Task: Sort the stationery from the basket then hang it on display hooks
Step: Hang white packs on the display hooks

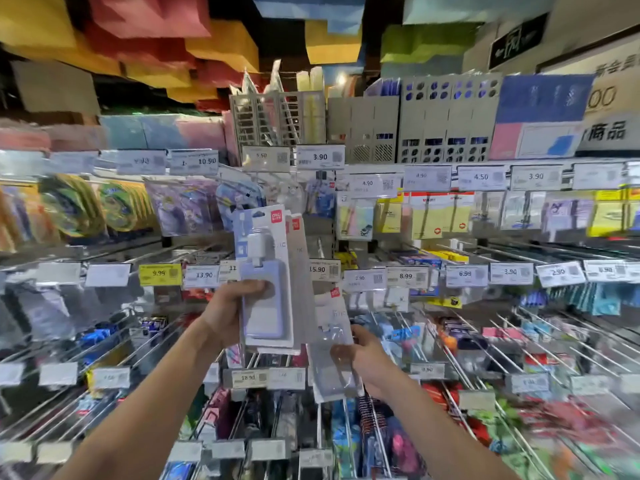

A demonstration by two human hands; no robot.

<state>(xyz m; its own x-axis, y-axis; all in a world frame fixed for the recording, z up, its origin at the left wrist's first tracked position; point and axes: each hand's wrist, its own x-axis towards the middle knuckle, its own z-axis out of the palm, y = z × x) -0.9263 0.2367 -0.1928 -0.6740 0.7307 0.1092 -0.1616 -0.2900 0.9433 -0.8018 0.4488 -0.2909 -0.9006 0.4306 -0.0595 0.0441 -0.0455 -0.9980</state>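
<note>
A lilac card-holder in a white blister pack with a red corner logo (266, 282) stands upright in front of the rack, at least one like pack stacked behind it; the left hand (227, 308) grips the stack's lower left edge, thumb across the front; lower and just to the right, a paler clear-fronted pack (331, 341) is pinched along its right edge by the right hand (367, 358), fingers curled; behind them, long metal display hooks (540, 336) carry blurred goods under white price labels (320, 156); grey file racks (446, 119) top the shelf.
</note>
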